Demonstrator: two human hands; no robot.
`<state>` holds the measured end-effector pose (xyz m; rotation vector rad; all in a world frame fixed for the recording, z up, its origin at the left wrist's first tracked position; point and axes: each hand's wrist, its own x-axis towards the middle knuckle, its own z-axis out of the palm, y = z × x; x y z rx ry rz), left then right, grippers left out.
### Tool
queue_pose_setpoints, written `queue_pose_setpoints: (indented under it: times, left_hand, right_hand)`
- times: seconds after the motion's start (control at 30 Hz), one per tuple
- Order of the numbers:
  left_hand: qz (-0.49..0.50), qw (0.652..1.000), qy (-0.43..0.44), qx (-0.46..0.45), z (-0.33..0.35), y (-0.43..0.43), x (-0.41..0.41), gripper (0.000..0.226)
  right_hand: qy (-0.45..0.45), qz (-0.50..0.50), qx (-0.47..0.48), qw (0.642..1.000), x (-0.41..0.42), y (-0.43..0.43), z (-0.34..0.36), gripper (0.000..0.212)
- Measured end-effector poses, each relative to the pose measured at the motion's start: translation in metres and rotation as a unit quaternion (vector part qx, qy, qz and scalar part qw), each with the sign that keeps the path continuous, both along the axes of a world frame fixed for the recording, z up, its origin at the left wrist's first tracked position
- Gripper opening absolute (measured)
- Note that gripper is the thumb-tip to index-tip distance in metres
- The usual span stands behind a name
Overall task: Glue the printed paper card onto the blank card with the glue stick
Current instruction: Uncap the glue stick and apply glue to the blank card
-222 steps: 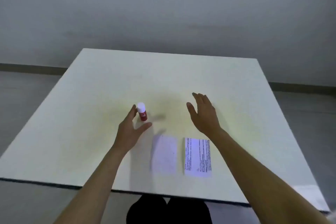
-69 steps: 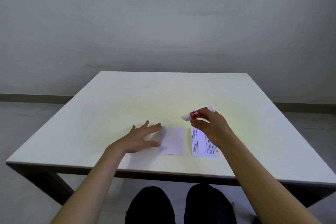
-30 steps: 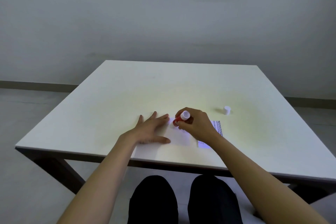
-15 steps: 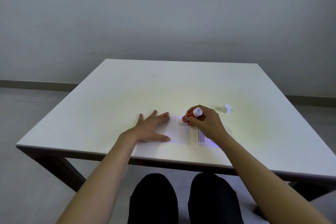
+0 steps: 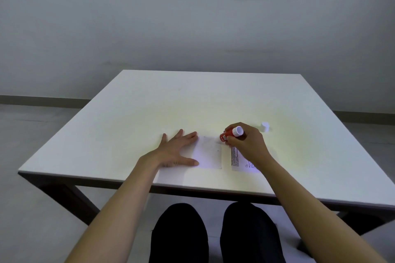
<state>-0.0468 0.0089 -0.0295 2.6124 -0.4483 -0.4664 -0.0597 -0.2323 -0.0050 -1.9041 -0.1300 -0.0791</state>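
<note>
Since a moment ago right hand (image 5: 248,143) slid glue stick (image 5: 228,134) off blank card (image 5: 208,152) | grip closed round it | left hand (image 5: 177,149) flat, holding nothing | risk: patchy glue (printed card (image 5: 239,160) lifts).

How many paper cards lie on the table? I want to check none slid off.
2. The blank white card lies under the left hand's fingertips; the printed white card lies just right of it, partly under the right hand. Nothing suggests another hidden.
</note>
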Motion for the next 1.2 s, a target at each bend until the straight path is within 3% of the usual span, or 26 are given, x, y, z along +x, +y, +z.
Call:
queue_pose_setpoints:
  times: [0.23,0.43,0.63,0.83,1.0,1.07,1.2]
  left_hand:
    - [0.007,1.000,0.000,-0.011,-0.001,-0.001,-0.002,0.095]
    - [0.006,1.000,0.002,-0.002,0.002,-0.002,-0.003,0.091]
    - [0.010,1.000,0.004,-0.013,0.002,-0.002,-0.004,0.094]
    - [0.006,1.000,0.004,-0.009,0.001,0.000,-0.003,0.093]
    - [0.010,1.000,-0.003,-0.010,-0.003,0.000,-0.003,0.098]
    - [0.009,1.000,-0.006,-0.009,-0.004,0.000,-0.004,0.099]
    - [0.006,1.000,-0.002,-0.010,-0.002,0.000,-0.004,0.098]
  right_hand:
    - [0.000,0.136,-0.032,0.990,-0.029,-0.007,-0.002,0.018]
    - [0.011,0.038,-0.006,0.999,-0.017,-0.016,0.002,0.013]
    - [0.039,0.186,-0.006,0.982,-0.025,-0.014,0.002,0.016]
    - [0.003,0.059,0.020,0.998,-0.010,-0.013,0.003,0.011]
    - [0.032,0.167,0.035,0.985,-0.016,0.015,0.000,0.015]
    - [0.038,0.166,0.036,0.985,-0.014,0.022,-0.003,0.014]
    - [0.036,0.052,0.048,0.997,-0.004,0.023,-0.004,0.007]
